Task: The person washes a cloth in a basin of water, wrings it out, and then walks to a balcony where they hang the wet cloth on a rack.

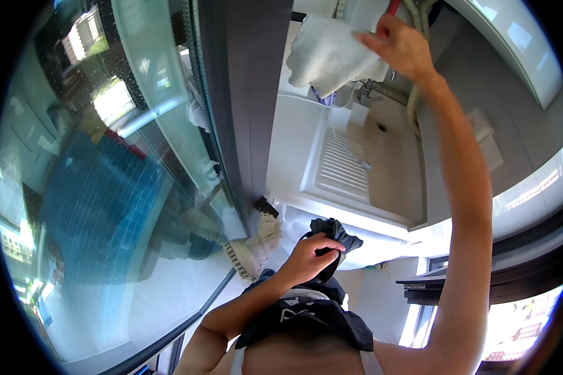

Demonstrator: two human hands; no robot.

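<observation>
My left hand (311, 258) is closed on a crumpled black cloth (334, 232), held low in front of my body. My right arm reaches far up, and my right hand (403, 50) is at the top of the view, slightly blurred. Its fingers curl at the lower end of a red rod-like piece (393, 7), with the thumb stretched out to the left. Just beside the thumb, a whitish cloth (334, 53) hangs with a ragged lower edge; whether the thumb touches it I cannot tell. Most of the red piece lies beyond the frame.
A white laundry sink (388, 169) with a ribbed washboard (344, 165) stands ahead, below a tap (366, 92) and beige hoses (414, 103). To the left runs a glass door (106, 206) with a dark frame (247, 94). A cream mop-like bundle (256, 247) sits near the door's foot.
</observation>
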